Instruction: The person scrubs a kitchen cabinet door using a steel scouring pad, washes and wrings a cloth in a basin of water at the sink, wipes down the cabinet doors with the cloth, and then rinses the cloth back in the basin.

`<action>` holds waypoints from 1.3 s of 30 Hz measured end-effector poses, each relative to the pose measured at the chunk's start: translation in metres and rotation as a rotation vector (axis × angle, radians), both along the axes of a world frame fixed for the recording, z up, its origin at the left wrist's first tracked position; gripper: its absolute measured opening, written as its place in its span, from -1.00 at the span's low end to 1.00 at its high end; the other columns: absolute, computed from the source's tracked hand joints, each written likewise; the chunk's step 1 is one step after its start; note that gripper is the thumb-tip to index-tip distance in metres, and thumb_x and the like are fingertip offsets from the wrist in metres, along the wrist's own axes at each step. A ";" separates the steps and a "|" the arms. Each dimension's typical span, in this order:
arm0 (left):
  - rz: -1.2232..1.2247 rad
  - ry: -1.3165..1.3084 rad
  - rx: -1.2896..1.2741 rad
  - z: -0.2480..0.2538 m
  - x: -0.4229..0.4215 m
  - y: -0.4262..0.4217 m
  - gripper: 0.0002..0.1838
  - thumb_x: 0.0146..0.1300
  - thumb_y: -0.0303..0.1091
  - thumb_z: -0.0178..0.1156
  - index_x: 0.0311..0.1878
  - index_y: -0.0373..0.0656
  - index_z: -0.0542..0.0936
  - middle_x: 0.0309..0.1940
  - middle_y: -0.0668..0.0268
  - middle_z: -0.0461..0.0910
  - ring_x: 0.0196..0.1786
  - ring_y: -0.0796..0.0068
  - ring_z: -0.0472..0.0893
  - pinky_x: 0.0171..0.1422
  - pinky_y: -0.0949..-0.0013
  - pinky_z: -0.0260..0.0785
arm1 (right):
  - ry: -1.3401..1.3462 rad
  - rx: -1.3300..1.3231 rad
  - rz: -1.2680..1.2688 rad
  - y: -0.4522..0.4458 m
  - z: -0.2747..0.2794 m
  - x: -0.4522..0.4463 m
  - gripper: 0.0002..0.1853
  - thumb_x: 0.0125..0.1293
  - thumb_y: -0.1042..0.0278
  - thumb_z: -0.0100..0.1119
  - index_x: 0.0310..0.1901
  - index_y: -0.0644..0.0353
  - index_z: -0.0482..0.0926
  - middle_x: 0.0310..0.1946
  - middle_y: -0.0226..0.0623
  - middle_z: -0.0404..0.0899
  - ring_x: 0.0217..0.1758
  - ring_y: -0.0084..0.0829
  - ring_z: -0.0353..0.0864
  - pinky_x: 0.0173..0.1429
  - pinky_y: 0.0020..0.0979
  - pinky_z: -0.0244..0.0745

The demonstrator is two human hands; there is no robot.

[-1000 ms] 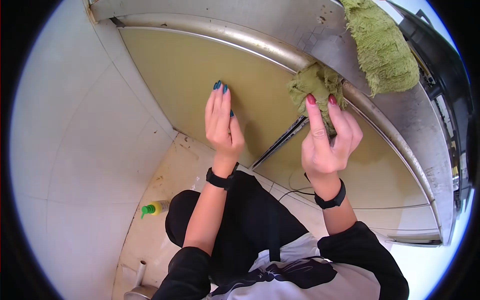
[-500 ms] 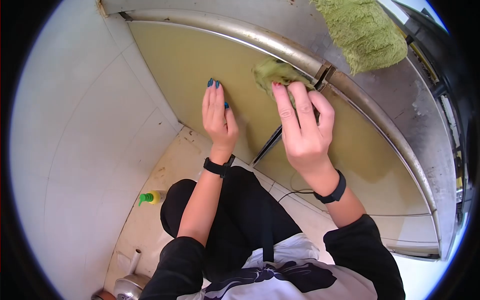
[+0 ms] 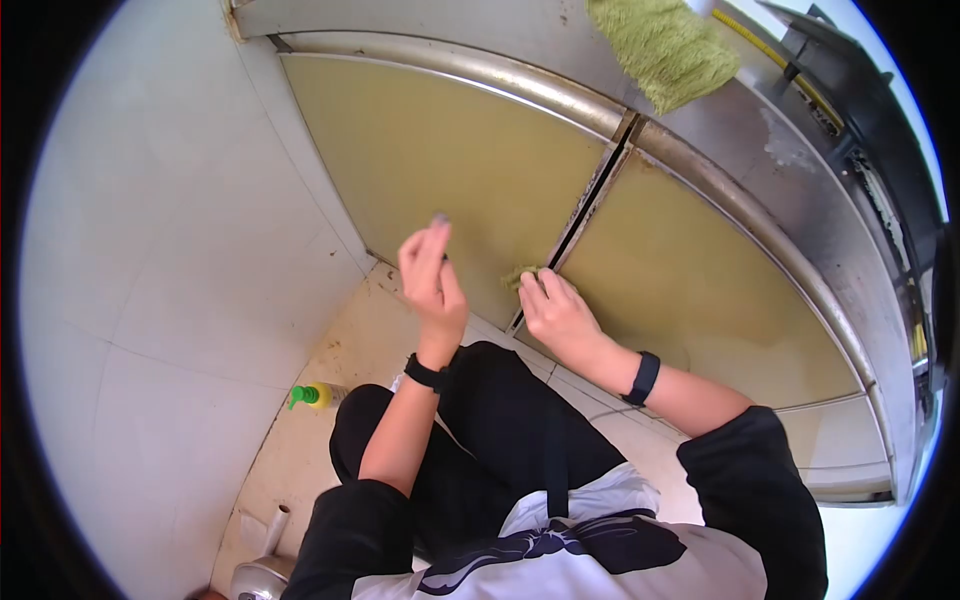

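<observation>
My right hand (image 3: 560, 315) is closed on a green cloth (image 3: 513, 277), mostly hidden under the fingers. It presses the cloth low on the cabinet front, beside the dark gap between the two doors. The left door (image 3: 440, 130) is a yellowish panel with a metal edge; the right door (image 3: 700, 250) looks alike. In front of the left door is my left hand (image 3: 430, 275), holding nothing, its fingers stretched and slightly bent. Its fingertips are blurred, and I cannot tell whether they touch the panel.
A thick green fuzzy cloth (image 3: 665, 55) hangs over the metal counter edge at the top. On the floor at left stands a yellow bottle (image 3: 322, 396) with a green pump. Lower left is a metal pot (image 3: 258, 578). White tiled wall (image 3: 150, 220) borders the left side.
My right hand has moved the cloth down from the top of the left door to near its bottom corner. My left hand has shifted slightly lower, its fingers more bent.
</observation>
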State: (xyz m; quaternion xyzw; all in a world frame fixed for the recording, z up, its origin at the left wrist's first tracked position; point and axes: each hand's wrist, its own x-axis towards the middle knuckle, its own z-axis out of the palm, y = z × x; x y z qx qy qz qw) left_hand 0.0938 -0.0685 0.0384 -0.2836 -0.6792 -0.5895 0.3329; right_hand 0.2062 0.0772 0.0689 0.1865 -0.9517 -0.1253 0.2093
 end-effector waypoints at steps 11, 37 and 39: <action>-1.150 -0.569 0.246 0.073 0.060 -0.013 -0.26 0.14 -0.16 0.23 0.32 -0.22 0.14 0.18 0.22 0.32 0.21 0.37 0.34 0.27 0.35 0.17 | -0.065 -0.633 0.231 -0.049 0.160 0.027 -0.65 -0.13 0.64 0.21 -0.19 0.30 0.55 -0.21 -0.18 0.51 -0.13 -0.17 0.48 -0.04 -0.32 0.44; -1.190 -1.048 0.476 -0.040 -0.032 -0.079 -0.58 -0.22 -0.64 -0.09 -0.16 -0.28 0.46 -0.27 0.20 0.42 -0.31 0.42 0.48 -0.02 0.17 0.50 | -0.240 -1.116 -0.216 -0.042 0.155 0.059 -0.91 0.21 0.63 -0.07 -0.27 0.34 0.43 -0.37 -0.39 0.42 -0.25 -0.61 0.40 -0.09 -0.60 0.30; -1.251 -1.074 0.414 -0.029 -0.025 -0.086 -0.49 -0.24 -0.59 -0.05 -0.06 -0.27 0.47 -0.28 0.24 0.42 -0.30 0.45 0.48 -0.11 0.26 0.52 | -0.333 -1.179 -0.184 -0.032 0.112 0.044 -0.89 0.20 0.63 -0.08 -0.25 0.37 0.43 -0.38 -0.40 0.42 -0.22 -0.60 0.40 -0.06 -0.56 0.31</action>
